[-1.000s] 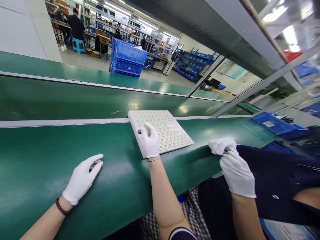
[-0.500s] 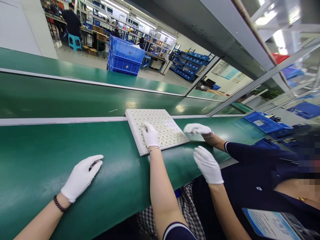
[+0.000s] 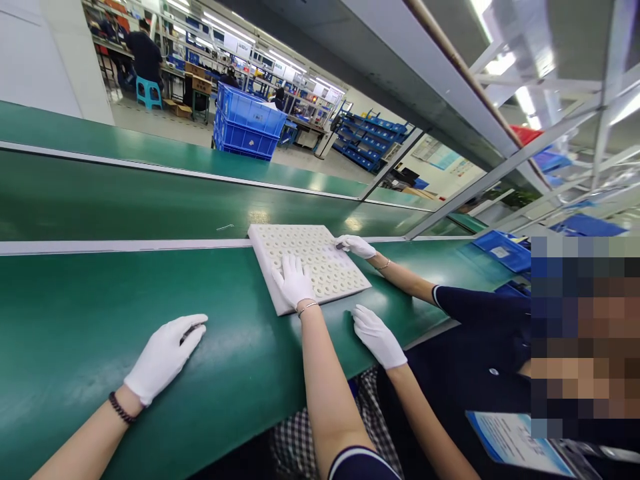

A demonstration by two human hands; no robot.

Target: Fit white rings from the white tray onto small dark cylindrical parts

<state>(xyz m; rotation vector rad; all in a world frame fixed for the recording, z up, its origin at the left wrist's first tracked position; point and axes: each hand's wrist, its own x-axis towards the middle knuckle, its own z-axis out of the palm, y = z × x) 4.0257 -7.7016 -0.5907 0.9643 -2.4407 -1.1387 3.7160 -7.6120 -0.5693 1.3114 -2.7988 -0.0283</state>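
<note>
A thick white foam tray [image 3: 261, 268] with rows of round holes lies on the green work surface [image 3: 240, 373], reaching back over the pale strip. My right hand [image 3: 294, 281], in a white glove, rests on the tray's near left part, fingers spread. Left of the tray, on the green surface, is my left hand [image 3: 163, 353], also gloved. Its thumb and fingers are curled toward each other around something dark, too small to make out. At the tray's right side a co-worker's gloved hand [image 3: 357, 247] pinches a small dark piece; that person's other hand [image 3: 377, 337] is below the tray's right corner.
The co-worker sits close on my right, arms reaching in front. A low green ledge [image 3: 125, 200] runs behind the tray, with stacked blue crates [image 3: 247, 123] beyond it. A metal post [image 3: 393, 163] and an overhead shelf cross the upper right. Blue bins [image 3: 503, 252] stand far right.
My right hand has gone from curled fingers to spread fingers on the tray, shifting slightly left. The co-worker's hands have both moved left, one reaching the tray's edge. My left hand stays put.
</note>
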